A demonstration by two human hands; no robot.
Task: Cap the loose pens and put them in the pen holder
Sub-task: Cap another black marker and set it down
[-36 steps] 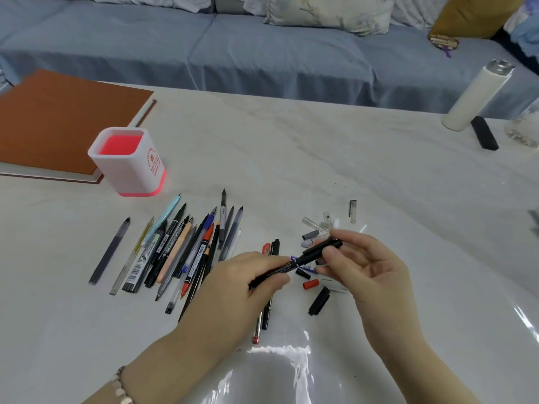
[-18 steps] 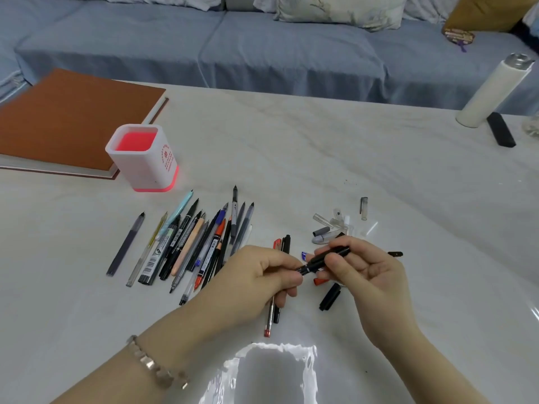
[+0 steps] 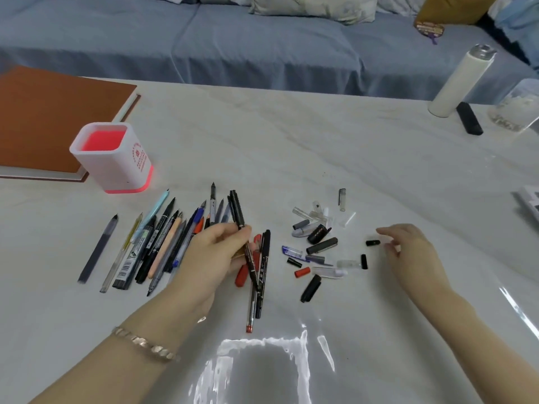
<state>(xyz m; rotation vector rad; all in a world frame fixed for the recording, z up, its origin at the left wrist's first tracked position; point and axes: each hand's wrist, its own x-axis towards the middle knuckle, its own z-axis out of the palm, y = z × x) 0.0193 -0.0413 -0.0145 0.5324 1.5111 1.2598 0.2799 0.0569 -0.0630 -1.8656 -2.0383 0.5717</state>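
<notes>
The left grip (image 3: 215, 252) was clamped on a slim black capped pen (image 3: 237, 208), thumb and curled fingers pinching it near the middle; the pen stood slanted, its capped end rising beyond the fingertips and its lower end running down past the palm. The right grip (image 3: 408, 246) was slack and held nothing; its fingers hung loosely bent and apart above the pale marble desk (image 3: 291, 141), with a small black cap (image 3: 372, 242) lying just beside the fingertips, though I could not tell whether they touched it. Between the two grips lay a scatter of loose caps (image 3: 318, 243), black, grey, clear, blue and red; just beside the left grip, on its inner side, a red pen and a black marker (image 3: 264, 258) lay on the desk, partly under the held pen. On the outer side of the left grip a row of uncapped pens (image 3: 163, 243) fanned out, tips pointing away; beyond that row stood the white square pen holder with a pink-red inside and base (image 3: 116, 170), upright, well apart from both grips, close against a brown-covered book (image 3: 43, 118).
</notes>
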